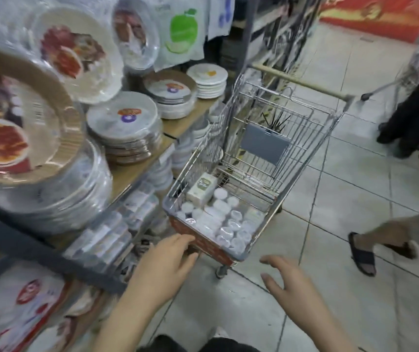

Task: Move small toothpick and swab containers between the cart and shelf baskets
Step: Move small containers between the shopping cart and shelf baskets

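Observation:
A small wire shopping cart [302, 158] stands on the tiled floor beside the shelf. Its near end holds several small clear round containers [228, 224] and a white box [202, 189]. My left hand [170, 260] reaches to the cart's near left corner, its fingers touching the red front panel [208, 246]. My right hand [287, 280] hovers with spread fingers just in front of the cart, holding nothing. On the lower shelf to the left lie rows of wrapped clear packs [117, 224].
Stacks of wrapped paper plates [124, 123] fill the shelf on the left. A person's sandalled foot [362, 254] steps on the floor to the right, and another person [416, 97] stands further back with a second cart.

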Available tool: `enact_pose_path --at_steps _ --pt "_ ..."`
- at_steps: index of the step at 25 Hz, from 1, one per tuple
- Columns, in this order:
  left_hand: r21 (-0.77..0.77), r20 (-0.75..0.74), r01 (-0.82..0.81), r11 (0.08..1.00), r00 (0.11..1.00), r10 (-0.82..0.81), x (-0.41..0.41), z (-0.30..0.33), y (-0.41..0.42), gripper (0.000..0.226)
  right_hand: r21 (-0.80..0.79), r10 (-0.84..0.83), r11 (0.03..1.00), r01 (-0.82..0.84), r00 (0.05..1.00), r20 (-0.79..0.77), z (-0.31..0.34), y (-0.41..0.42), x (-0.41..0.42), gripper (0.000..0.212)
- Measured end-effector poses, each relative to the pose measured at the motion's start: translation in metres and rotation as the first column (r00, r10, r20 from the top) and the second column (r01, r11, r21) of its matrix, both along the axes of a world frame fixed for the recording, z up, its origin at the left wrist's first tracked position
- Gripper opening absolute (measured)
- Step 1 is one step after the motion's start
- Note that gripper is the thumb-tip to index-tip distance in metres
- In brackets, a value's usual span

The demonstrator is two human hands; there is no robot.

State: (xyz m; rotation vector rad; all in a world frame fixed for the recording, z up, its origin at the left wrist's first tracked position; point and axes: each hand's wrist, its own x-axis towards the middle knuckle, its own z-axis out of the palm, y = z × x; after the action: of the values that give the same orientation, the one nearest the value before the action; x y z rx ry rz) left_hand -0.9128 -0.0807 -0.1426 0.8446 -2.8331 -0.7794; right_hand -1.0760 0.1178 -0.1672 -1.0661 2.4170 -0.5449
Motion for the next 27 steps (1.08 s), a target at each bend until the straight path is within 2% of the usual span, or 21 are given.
enact_pose_path --at_steps 3,6,8,11,16,20,23,27 --pt "0.054 0.088 -0.067 0.996 0.994 0.062 -0.016 -0.017 -0.007 0.04 0.034 0.044 0.998 -0.046 0.997 0.063 -0.014 -0.018 -0.027 0.027" --pt "0.106 0.139 -0.128 0.986 0.984 0.113 -0.028 -0.032 -0.038 0.039 0.029 0.039 0.999 -0.046 0.981 0.188 -0.028 -0.056 -0.049 0.026" --pt "0.132 0.174 -0.167 0.977 0.974 0.143 -0.044 -0.044 -0.067 0.039 -0.006 -0.017 1.0 0.02 0.938 0.346 -0.041 -0.091 -0.064 0.02" --pt "0.2 0.21 -0.161 0.966 0.97 0.119 -0.089 -0.068 -0.117 0.032 0.03 -0.178 0.981 0.194 0.818 0.547 -0.072 -0.149 -0.092 0.017" --pt "0.209 0.27 -0.071 0.975 0.963 0.013 -0.172 -0.112 -0.19 0.035 0.116 -0.373 0.913 0.391 0.685 0.626 -0.142 -0.245 -0.148 0.024" --pt "0.264 0.319 -0.055 0.963 0.947 -0.033 -0.211 -0.161 -0.227 0.037 0.259 -0.52 0.835 0.485 0.543 0.659 -0.218 -0.312 -0.18 0.038" --pt "0.295 0.319 -0.07 0.953 0.947 -0.029 -0.225 -0.196 -0.239 0.031 0.305 -0.546 0.806 0.507 0.439 0.714 -0.263 -0.35 -0.195 0.046" --pt "0.367 0.296 -0.138 0.92 0.955 0.025 -0.23 -0.241 -0.243 0.02 0.333 -0.582 0.739 0.586 0.305 0.754 -0.322 -0.386 -0.207 0.081"
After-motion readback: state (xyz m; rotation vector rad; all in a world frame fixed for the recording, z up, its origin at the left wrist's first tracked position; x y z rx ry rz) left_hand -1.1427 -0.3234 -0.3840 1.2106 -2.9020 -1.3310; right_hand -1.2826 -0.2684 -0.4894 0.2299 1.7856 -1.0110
